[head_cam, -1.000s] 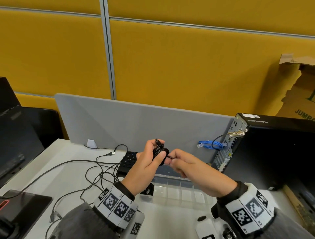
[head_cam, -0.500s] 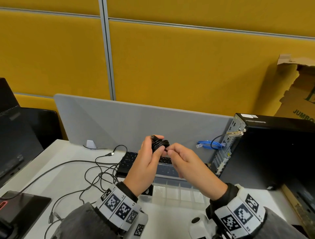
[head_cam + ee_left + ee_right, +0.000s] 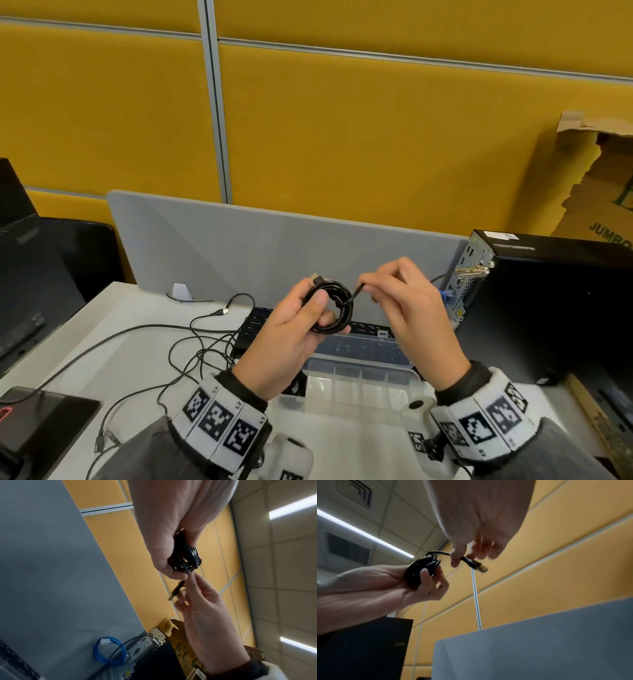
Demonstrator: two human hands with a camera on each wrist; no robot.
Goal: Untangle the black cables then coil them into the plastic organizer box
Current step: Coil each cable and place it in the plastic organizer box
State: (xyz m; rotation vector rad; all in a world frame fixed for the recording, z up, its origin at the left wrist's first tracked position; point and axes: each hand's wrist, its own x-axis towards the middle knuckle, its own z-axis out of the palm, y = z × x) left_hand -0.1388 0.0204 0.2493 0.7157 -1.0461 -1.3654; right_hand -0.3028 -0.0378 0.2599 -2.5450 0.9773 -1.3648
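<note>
Behind the desk's right rear corner, a torn cardboard box reads "JUMBO", cut off at the frame edge; the black computer tower seemingly says "lenovo". Above the clear plastic organizer box, the left hand grips a tight, glossy black cable coil, thumb pressed on it. The right hand pinches its free plug end. Loose black cables sprawl toward the desk's left edge.
</note>
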